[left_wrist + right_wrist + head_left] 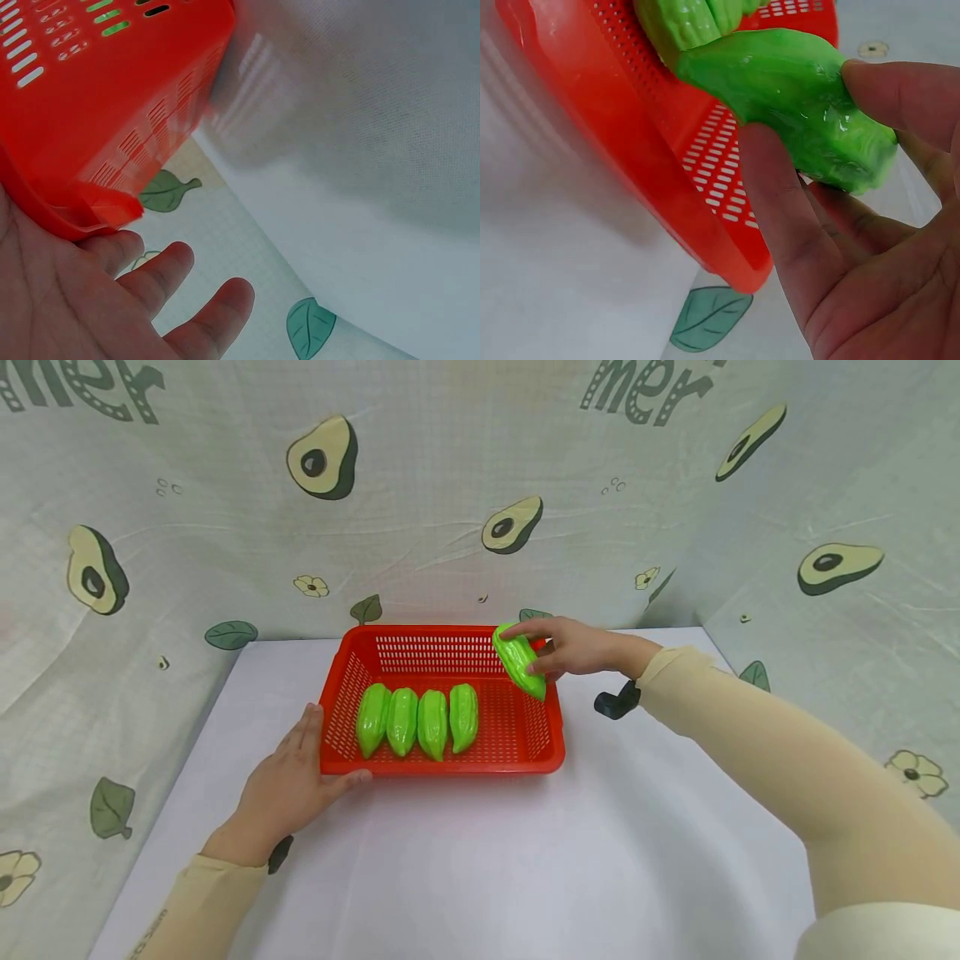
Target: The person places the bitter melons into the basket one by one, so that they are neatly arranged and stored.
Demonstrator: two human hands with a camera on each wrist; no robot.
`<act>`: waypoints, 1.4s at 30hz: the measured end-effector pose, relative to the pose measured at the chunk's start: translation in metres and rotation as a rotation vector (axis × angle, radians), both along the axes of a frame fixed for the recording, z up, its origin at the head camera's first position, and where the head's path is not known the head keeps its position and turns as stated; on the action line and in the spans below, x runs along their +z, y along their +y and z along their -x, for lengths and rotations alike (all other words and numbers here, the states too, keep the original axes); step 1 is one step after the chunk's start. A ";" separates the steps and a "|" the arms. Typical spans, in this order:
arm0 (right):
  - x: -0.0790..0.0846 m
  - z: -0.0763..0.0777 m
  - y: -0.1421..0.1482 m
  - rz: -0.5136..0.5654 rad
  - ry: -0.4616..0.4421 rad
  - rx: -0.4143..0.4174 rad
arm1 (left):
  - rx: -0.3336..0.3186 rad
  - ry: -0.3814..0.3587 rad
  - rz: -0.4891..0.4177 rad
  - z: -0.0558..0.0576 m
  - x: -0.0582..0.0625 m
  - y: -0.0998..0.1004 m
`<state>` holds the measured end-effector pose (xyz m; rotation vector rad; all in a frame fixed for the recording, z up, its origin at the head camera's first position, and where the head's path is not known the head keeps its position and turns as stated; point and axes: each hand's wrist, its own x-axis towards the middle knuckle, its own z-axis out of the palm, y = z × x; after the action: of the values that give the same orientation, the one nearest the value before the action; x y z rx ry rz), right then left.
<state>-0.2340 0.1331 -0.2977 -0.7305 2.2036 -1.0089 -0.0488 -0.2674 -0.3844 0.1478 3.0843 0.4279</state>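
Observation:
A red plastic basket (442, 768) with slotted walls stands on the table. Four glossy, ridged green bitter melons lie side by side across its left and middle part, the rightmost bitter melon (463, 718) slightly apart from the others. Over the basket's right end, my right hand (573, 647) pinches another bitter melon (787, 97) between thumb and fingers, its pointed end tilted down. My left hand (288, 785) rests at the front left corner of the basket, fingers extended along the left side and thumb at the front rim. In the left wrist view its fingers (214, 319) are nearly straight.
A white cloth-covered table (480, 868) lies under the basket. Behind and at both sides hangs a pale curtain (420, 527) printed with avocados, leaves and flowers. Dark straps show at both wrists, below beige sleeves (757, 760).

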 end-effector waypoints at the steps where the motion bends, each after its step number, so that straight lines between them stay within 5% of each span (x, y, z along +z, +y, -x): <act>1: -0.001 0.000 -0.003 -0.006 0.004 0.004 | 0.001 0.000 0.001 0.000 0.000 0.000; 24: -0.029 -0.005 -0.039 -0.172 0.017 0.075 | 0.008 0.003 -0.018 0.001 0.000 -0.002; 42: -0.035 -0.016 -0.057 -0.351 0.002 0.055 | 0.006 0.015 -0.015 0.001 -0.002 -0.002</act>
<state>-0.2179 0.0759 -0.3325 -0.6246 2.2661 -0.5707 -0.0495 -0.2694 -0.3867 0.1432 3.0973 0.4530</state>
